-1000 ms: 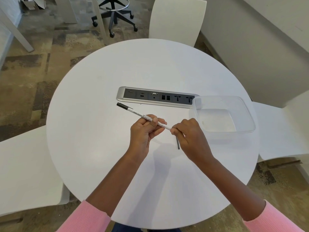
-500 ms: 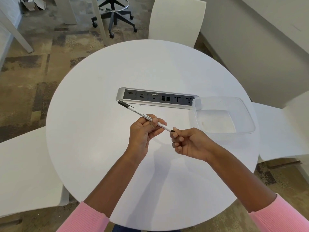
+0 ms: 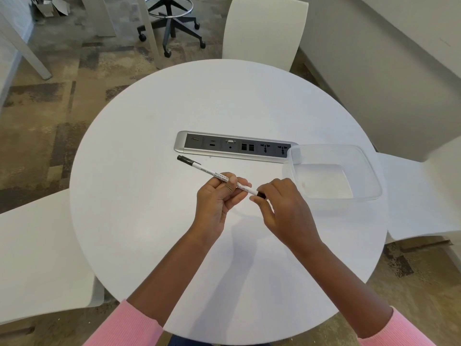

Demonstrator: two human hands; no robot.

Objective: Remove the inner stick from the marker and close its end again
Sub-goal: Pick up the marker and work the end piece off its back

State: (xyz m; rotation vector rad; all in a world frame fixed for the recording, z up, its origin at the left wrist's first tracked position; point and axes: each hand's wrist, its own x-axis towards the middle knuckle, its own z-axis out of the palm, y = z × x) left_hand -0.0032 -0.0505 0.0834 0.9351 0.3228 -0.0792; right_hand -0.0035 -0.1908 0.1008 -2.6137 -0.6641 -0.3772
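Since half a second ago the right hand (image 3: 284,211) has rolled over, from curled knuckles facing up beside the pen to the back of the hand on top. Its thumb and fingertips now pinch the black rear end (image 3: 261,195) of the marker (image 3: 208,170). The left hand (image 3: 218,199) has barely shifted: its fingers and thumb are curled round the middle of the white barrel, holding it above the table with the black cap (image 3: 183,159) pointing away and to the left. The marker slants from that cap down toward the right hand and touches nothing but the two hands.

Below them is a round white table (image 3: 149,221), smooth and plain. A silver socket strip (image 3: 234,146) is set into it just beyond the marker's cap. A clear plastic container (image 3: 324,181) sits at the strip's right end, near the right hand but apart from it. Pink sleeves (image 3: 129,325) show at the bottom edge.

White chairs stand around the table: one at the far side (image 3: 264,31), one on the left (image 3: 42,258) and one on the right (image 3: 424,191), the side two close against the rim. Patchy brown and grey carpet (image 3: 50,116) runs off to the left, and the wheeled base of a stool (image 3: 172,23) stands beyond the table. A pale wall (image 3: 374,83) closes in the right side. The near half of the tabletop lies bare under the forearms.
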